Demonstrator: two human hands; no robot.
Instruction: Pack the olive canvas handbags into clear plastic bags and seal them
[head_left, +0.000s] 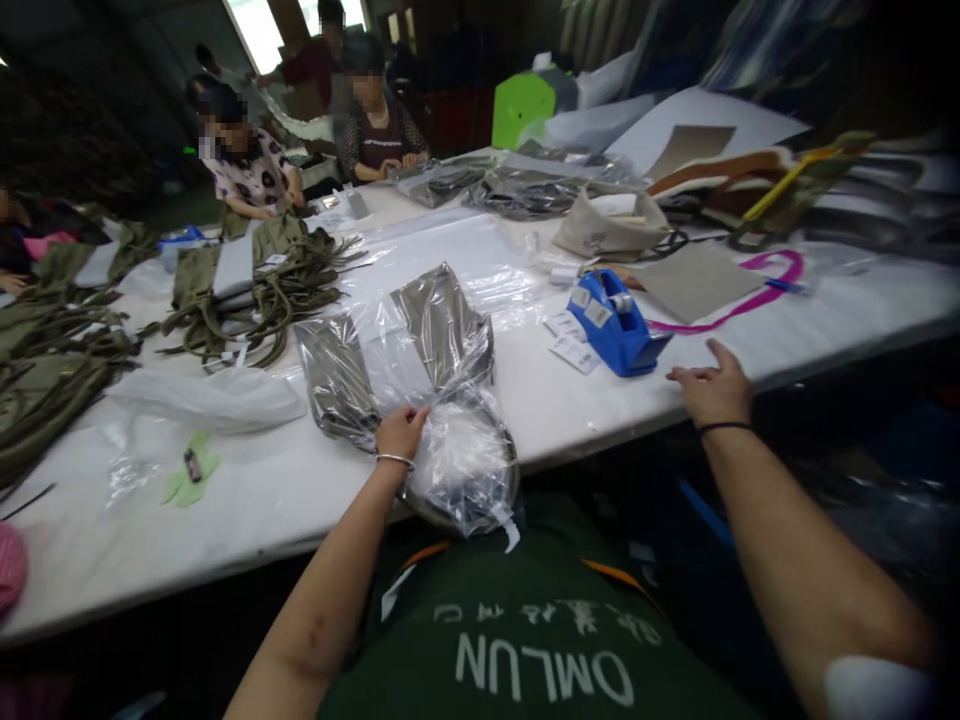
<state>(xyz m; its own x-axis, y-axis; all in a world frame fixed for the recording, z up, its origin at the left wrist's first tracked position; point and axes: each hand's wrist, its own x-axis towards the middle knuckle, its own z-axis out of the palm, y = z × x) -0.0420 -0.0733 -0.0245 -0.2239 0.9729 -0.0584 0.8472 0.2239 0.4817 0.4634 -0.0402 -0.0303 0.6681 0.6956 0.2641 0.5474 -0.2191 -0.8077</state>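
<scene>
In front of me lies a clear plastic bag (pixel 461 455) holding a folded olive cloth item (pixel 439 325) with a white paper sheet (pixel 390 350) at its middle. My left hand (pixel 403 435) is closed on the plastic near the bag's centre, and the bag's near end overhangs the table edge. My right hand (pixel 716 388) is over the table's front edge, thumb and fingers apart, holding nothing. A blue tape dispenser (pixel 619 325) stands just left of its fingertips, apart from them. White printed labels (pixel 574 345) lie beside the dispenser.
Folded olive cloth items with straps (pixel 277 285) are piled on the left. A loose plastic bag (pixel 210 395) and a green cutout (pixel 191 470) lie nearer. Bagged goods (pixel 532 190), a cloth basket (pixel 607 225) and a pink strap (pixel 739 310) occupy the far right. Co-workers (pixel 379 135) sit across the table.
</scene>
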